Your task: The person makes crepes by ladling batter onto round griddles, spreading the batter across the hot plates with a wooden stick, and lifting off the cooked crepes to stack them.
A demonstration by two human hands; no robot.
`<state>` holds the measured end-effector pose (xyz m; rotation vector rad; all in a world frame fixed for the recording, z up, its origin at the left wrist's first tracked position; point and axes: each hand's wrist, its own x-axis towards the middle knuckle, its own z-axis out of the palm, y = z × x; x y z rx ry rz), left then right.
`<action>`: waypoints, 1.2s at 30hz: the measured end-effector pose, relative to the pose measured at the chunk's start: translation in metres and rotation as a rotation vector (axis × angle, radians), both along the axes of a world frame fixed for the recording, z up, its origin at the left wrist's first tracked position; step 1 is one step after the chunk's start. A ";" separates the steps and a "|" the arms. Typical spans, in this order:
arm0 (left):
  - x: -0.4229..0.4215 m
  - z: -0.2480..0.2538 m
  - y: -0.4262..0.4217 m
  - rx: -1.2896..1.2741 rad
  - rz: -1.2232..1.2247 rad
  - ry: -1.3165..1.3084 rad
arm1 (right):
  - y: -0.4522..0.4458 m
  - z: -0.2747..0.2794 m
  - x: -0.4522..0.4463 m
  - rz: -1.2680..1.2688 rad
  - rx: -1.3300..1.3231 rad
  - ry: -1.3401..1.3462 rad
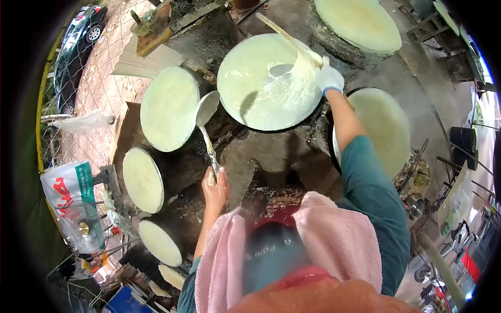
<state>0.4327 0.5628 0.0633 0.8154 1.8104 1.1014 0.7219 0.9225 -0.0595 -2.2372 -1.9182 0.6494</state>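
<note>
My left hand [215, 188] is closed around the handle of a ladle [207, 108], whose bowl is raised between two round pans. My right hand [330, 78], in a white glove with a blue cuff, grips the end of a pale wooden stick [279, 30]. A wet, stringy, cream-coloured sheet [301, 75] hangs from the stick over the large round pan [245, 78]. That pan is full of pale, milky liquid. The sheet's lower part spreads onto the liquid, with an oval dark patch beside it.
Several more round pans of pale liquid stand around: upper left [169, 109], lower left [143, 180], right [378, 130] and top right [357, 23]. A fan [83, 228] stands at far left near a wire fence. A pink towel [339, 240] hangs round my neck.
</note>
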 end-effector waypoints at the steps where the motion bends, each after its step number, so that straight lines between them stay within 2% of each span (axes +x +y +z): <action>1: 0.003 0.004 -0.001 -0.022 0.020 -0.035 | 0.018 -0.001 -0.006 0.023 0.020 -0.021; 2: 0.004 0.004 -0.002 -0.035 0.011 -0.014 | 0.029 -0.011 -0.016 0.051 0.039 -0.073; 3: 0.004 0.006 0.000 -0.045 0.014 -0.028 | 0.009 0.029 -0.032 0.109 0.001 -0.012; 4: 0.005 0.007 0.000 -0.056 0.018 -0.046 | -0.019 0.027 -0.034 0.197 0.153 0.102; 6: 0.004 0.003 0.000 -0.064 -0.003 -0.010 | -0.076 0.015 -0.027 0.240 0.276 0.427; 7: 0.003 -0.003 0.001 -0.032 -0.036 0.064 | -0.103 0.008 -0.019 0.188 0.241 0.641; 9: 0.008 0.007 0.009 -0.052 -0.064 0.073 | -0.147 -0.046 -0.002 -0.229 0.389 1.257; 11: 0.016 0.012 0.019 -0.012 -0.082 0.066 | -0.192 -0.027 0.031 -0.624 -0.378 1.199; 13: 0.018 0.001 0.023 0.026 -0.111 0.065 | -0.222 -0.001 0.016 -0.591 -0.510 1.150; 14: 0.022 0.001 0.026 0.034 -0.095 0.000 | -0.229 0.007 0.019 -0.526 -0.510 1.330; 17: 0.032 0.011 0.031 0.033 -0.120 -0.020 | -0.211 -0.006 0.043 -0.473 -0.363 1.226; 19: 0.035 0.013 0.028 0.034 -0.115 0.010 | -0.200 -0.018 0.056 -0.492 -0.406 1.194; 22: 0.035 0.011 0.032 0.035 -0.104 -0.003 | -0.213 0.011 0.049 -0.418 -0.642 1.214; 23: 0.033 0.010 0.035 0.033 -0.098 -0.019 | -0.217 -0.007 0.052 -0.380 -0.690 1.225; 25: 0.024 0.003 0.051 0.039 -0.174 0.001 | -0.217 0.036 0.053 -0.380 -0.659 1.105; 27: 0.015 -0.010 0.080 0.003 -0.192 -0.012 | -0.205 0.038 0.062 -0.353 -0.479 1.070; 28: 0.011 -0.017 0.099 0.022 -0.224 -0.024 | -0.199 0.029 0.063 -0.394 -0.476 1.045; 29: 0.009 -0.024 0.119 0.041 -0.257 -0.038 | -0.201 0.009 0.057 -0.333 -0.358 1.096; 31: 0.009 -0.034 0.164 0.020 -0.267 -0.128 | -0.211 -0.018 0.058 -0.259 -0.542 1.122; 32: 0.010 -0.038 0.185 0.029 -0.286 -0.162 | -0.221 -0.027 0.054 -0.248 -0.539 1.189; 35: 0.009 -0.067 0.242 -0.026 -0.349 -0.281 | -0.257 -0.015 0.059 -0.267 -0.371 1.026; 36: 0.010 -0.072 0.251 -0.056 -0.371 -0.322 | -0.269 0.014 0.050 -0.349 -0.295 0.994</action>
